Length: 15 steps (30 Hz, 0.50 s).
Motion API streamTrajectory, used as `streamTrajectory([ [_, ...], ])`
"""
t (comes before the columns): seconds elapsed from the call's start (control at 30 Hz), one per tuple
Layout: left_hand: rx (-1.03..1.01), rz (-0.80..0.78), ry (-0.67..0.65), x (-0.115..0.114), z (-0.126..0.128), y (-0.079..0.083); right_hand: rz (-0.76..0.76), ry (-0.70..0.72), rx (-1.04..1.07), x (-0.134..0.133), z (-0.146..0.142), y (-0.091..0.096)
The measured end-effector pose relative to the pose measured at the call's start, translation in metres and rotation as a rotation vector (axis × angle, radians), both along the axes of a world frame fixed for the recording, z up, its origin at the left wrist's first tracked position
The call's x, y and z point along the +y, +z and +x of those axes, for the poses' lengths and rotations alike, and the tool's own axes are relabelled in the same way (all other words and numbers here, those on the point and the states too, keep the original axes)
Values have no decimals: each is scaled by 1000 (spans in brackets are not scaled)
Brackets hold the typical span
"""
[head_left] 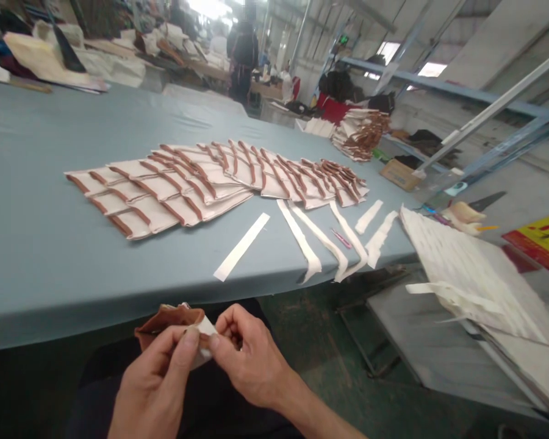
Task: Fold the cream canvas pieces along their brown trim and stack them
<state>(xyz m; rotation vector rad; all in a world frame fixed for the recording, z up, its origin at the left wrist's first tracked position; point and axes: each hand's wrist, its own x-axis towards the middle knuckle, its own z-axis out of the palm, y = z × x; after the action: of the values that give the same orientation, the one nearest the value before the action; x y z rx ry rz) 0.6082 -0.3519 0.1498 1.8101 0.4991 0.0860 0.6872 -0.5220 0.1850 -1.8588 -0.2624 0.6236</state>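
Observation:
My left hand (158,384) and my right hand (247,360) meet below the table's front edge, over my lap. Both pinch a small fabric piece (176,320), brown leather on one side and white on the other. The fingertips of the two hands press together on its white corner. On the blue-grey table (36,244) beyond lies a fanned row of white fabric pieces with brown trim (201,180). Several white strips (242,247) lie near the table's edge.
A pink pen-like tool (342,238) lies among the strips. A stack of white sheets (476,274) rests on a lower surface at right. Another pile of trimmed pieces (361,134) sits at the far corner. A person (242,55) stands in the background.

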Motion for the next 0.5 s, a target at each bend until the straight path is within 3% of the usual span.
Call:
streamTrajectory([
  [0.13,23,-22,103,-4,16,-2,-33,87,-39,-3,9,-9],
  [0.23,41,86,191,-6,20,1,-185,110,-317,-8,25,-23],
  [0.33,-3,139,161,-7,21,0,-437,56,-717,-6,53,-39],
  [0.5,-82,319,83,-6,25,-20,-546,150,-827,9,103,-59],
])
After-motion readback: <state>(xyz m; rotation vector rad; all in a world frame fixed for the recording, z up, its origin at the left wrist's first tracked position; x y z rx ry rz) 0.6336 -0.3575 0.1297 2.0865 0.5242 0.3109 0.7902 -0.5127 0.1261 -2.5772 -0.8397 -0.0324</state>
